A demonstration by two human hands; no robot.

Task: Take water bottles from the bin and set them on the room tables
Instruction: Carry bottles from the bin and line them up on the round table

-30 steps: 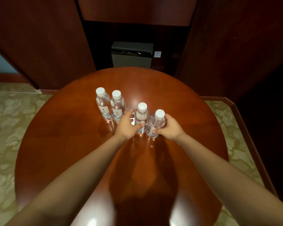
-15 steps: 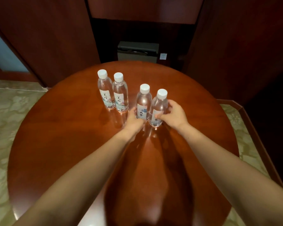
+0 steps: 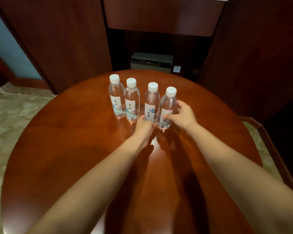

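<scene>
Four clear water bottles with white caps stand upright in a row on the round wooden table (image 3: pixel 71 149). The two on the left, one (image 3: pixel 116 97) and its neighbour (image 3: pixel 132 100), stand free and close together. My left hand (image 3: pixel 144 126) is low at the foot of the third bottle (image 3: pixel 151 102), thumb and curled fingers against its base. My right hand (image 3: pixel 182 115) wraps the fourth bottle (image 3: pixel 168 107) from the right, with the thumb on its label and the fingers behind it. Both of these bottles rest on the table.
Dark wood wall panels rise behind the table. A grey box-like unit (image 3: pixel 151 63) sits in a recess beyond the far edge, with a white wall socket (image 3: pixel 177 69) beside it. Patterned light floor (image 3: pixel 8 115) lies to the left, and a wooden rail (image 3: pixel 267 141) borders the right.
The view has tilted up and drawn closer. My left hand has slid down from the third bottle's body to its base. My right hand stays around the fourth bottle.
</scene>
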